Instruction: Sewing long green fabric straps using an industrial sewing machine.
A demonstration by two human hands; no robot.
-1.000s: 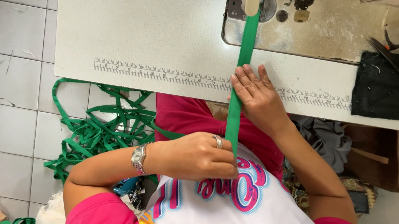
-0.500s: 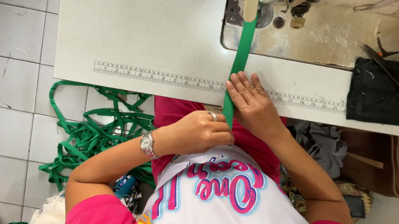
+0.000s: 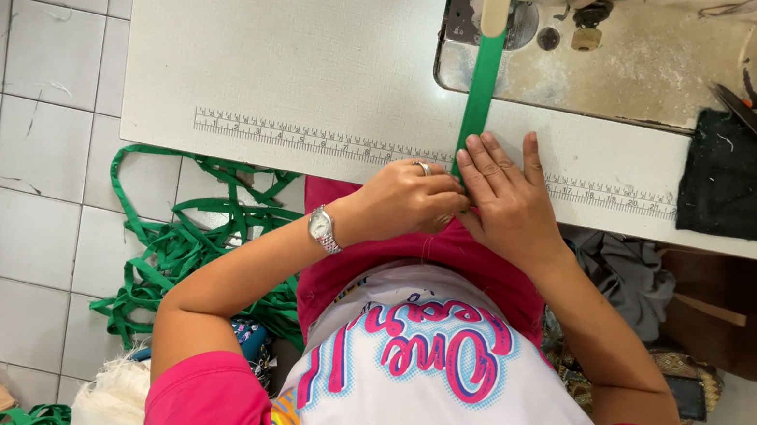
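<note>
Fingers of left hand point(image 3: 409, 202) pinch green strap point(image 3: 481, 90), right hand point(image 3: 507, 195) flat on it; both crept up to counter's near edge.

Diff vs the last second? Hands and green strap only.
The left hand moved up from the lap to the table edge, closing in beside the right hand. Both now pinch the green strap at the edge; the stretch of strap hanging between them is gone. The strap runs to the sewing machine as before, right hand flat on it. The strap pile on the floor is unchanged.
</note>
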